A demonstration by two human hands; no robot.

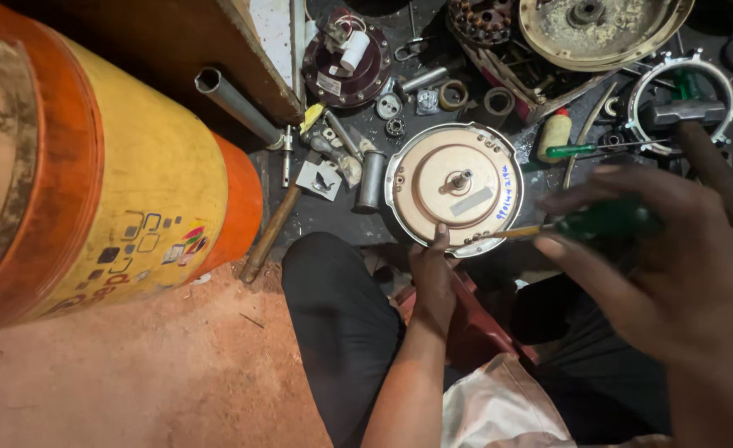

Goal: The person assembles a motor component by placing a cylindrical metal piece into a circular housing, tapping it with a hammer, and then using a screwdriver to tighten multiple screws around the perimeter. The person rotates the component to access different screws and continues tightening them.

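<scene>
A round fan motor housing (453, 187), copper-toned with a silver rim and a short centre shaft, lies flat on the dark floor in front of me. My left hand (432, 278) rests against its near rim, thumb on the edge. My right hand (652, 261) is closed around a green-handled screwdriver (603, 222), its yellowish shaft pointing left and its tip at the lower right rim of the housing.
A large yellow and orange drum (92, 182) fills the left side. A metal pipe (238, 106), a wooden handle (271, 234), a maroon motor part (347, 62), a hammer (690, 124), a second screwdriver (582, 149), a small bottle (554, 135), bearings and rings lie around.
</scene>
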